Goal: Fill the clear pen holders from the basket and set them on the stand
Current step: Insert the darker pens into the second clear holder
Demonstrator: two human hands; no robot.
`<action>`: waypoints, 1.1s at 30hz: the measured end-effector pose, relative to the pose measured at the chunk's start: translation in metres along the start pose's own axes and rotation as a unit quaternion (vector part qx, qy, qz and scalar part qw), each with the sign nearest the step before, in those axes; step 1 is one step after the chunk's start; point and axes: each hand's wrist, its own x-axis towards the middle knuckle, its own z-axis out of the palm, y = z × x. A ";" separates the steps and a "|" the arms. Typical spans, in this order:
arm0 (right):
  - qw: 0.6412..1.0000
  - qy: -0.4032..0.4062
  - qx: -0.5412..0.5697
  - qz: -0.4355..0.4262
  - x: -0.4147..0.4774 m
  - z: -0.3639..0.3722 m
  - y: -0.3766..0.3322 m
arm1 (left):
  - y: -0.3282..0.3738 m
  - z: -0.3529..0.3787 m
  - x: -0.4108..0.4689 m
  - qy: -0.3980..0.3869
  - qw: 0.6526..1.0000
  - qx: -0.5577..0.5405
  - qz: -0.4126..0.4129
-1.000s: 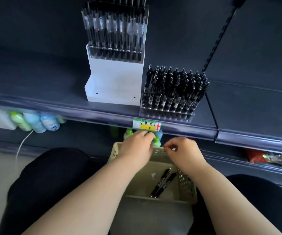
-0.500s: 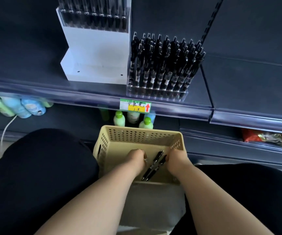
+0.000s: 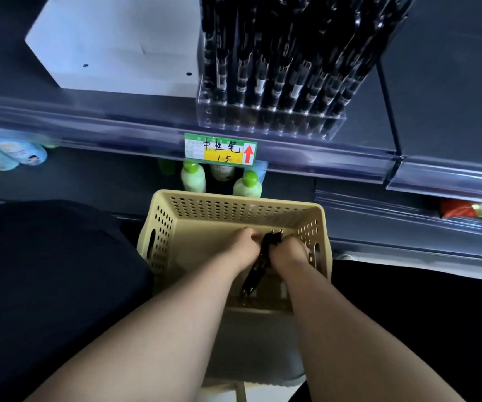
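A beige perforated basket (image 3: pixel 164 224) sits between my knees below the shelf. Both hands are down inside it. My left hand (image 3: pixel 241 245) and my right hand (image 3: pixel 289 253) close together around a small bunch of black pens (image 3: pixel 255 271), whose tips stick up between the hands and whose barrels slant down toward me. On the shelf above stands a clear pen holder (image 3: pixel 268 120) packed with black pens. To its left is the white stand (image 3: pixel 118 50).
A green and yellow price tag (image 3: pixel 219 149) hangs on the shelf's front rail (image 3: pixel 89 120). Green-capped bottles (image 3: pixel 193 177) stand on the lower shelf behind the basket, and pale blue bottles (image 3: pixel 11 155) lie at the left. My dark-clad knees flank the basket.
My hands dropped from the basket's far rim into the basket and gathered the loose black pens into a bunch. The view tilted down and closer to the shelf.
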 end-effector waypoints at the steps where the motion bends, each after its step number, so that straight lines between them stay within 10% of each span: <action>1: 1.000 0.003 0.015 0.015 0.005 0.003 0.001 | 0.000 0.001 0.002 -0.003 1.000 -0.017 -0.004; 15: 0.958 -0.071 0.278 0.004 0.006 0.023 -0.007 | -0.011 -0.008 -0.001 0.022 0.994 -0.107 -0.022; 33: 0.964 0.086 0.219 -0.122 -0.029 -0.003 -0.014 | -0.004 -0.036 -0.033 0.099 0.984 -0.110 0.095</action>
